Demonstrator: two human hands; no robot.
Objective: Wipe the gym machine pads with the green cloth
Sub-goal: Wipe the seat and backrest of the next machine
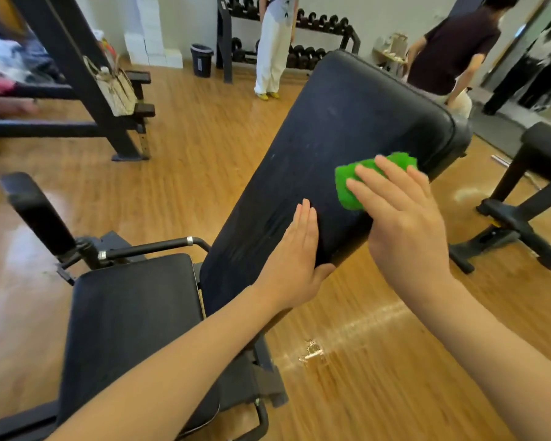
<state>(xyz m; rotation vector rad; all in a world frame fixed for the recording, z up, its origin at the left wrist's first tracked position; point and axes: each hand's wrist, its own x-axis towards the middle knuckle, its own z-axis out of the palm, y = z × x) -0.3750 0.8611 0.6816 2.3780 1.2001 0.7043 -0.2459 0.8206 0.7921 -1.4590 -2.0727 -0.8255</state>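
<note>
Right hand (404,224) grip: fingers flat, pressing green cloth (360,179) onto back pad (315,154) | pad's long axis runs 7-to-1 o'clock | left hand (296,249) flat, bracing at 7 o'clock | seat pad (131,319) beyond, nearer left hand.

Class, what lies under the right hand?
The green cloth lies under the right hand, on the back pad. The hand covers part of the cloth.

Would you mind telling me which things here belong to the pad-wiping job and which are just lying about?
Part of the job:
- green cloth, under the right hand
- back pad, steadied by the left hand
- seat pad

Just lying about:
- dumbbell rack
- bin
- handbag hanging on a frame
- other bench
</note>
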